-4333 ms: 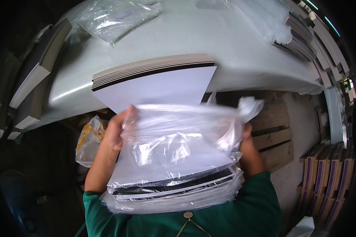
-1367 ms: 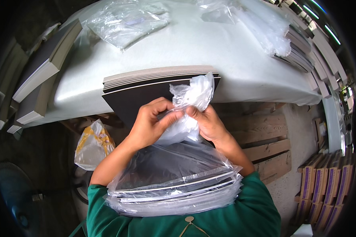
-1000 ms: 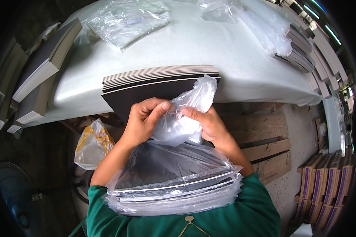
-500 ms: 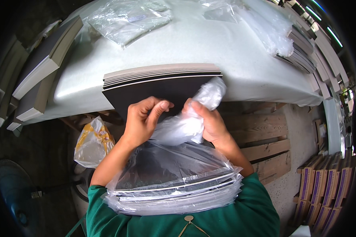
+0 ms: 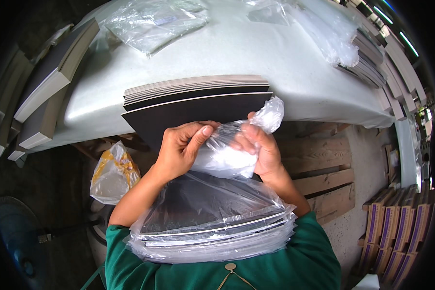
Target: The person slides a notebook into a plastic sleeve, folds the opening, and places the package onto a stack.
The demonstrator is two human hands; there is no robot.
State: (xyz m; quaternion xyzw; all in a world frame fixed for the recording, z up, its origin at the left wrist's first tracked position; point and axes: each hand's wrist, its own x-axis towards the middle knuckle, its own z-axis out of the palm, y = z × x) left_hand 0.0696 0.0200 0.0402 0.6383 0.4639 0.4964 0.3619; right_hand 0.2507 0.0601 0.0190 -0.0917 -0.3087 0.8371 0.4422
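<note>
Bag of clear, crinkly plastic film [image 5: 222, 158] = centre, in front of the person's chest; top end bunched up btwn the hands, lower film spread over a dark flat sheet. R hand [image 5: 265, 151]: fingers closed round the bunched film, some of them seen thru it; whitish twisted tuft pokes out past thumb, up & to the right. L hand [image 5: 178, 149]: fingers curled, thumb tip up close to index, at film's left edge; can't tell if they actually pinch it.

Below, against the green short-sleeved top [image 5: 217, 275]: pile of flat, dark, white-edged sheets in clear film [image 5: 215, 237], layered, edges toward the person.

Just beyond the hands: black rectangular board w/ thin pale edge [image 5: 179, 112], tilted, partly hidden by L hand & bag. Right behind it, stack of dark boards w/ pale edges [image 5: 193, 86], on near edge of table w/ whitish smooth cover [image 5: 227, 55].

Far left on table: thick black-topped blocks w/ cream sides [image 5: 58, 65]. Far side: loose heap of clear shiny plastic [image 5: 154, 26]. Upper R: more clear film, long & rumpled [image 5: 324, 41], next to dark stacked sheets.

Under/near table: clear bag w/ yellow-orange markings [image 5: 112, 176] on left, brown wooden slatted pallet [image 5: 319, 157] on right. Lower R: stacked brown cartons w/ purple stripes [image 5: 394, 220].
</note>
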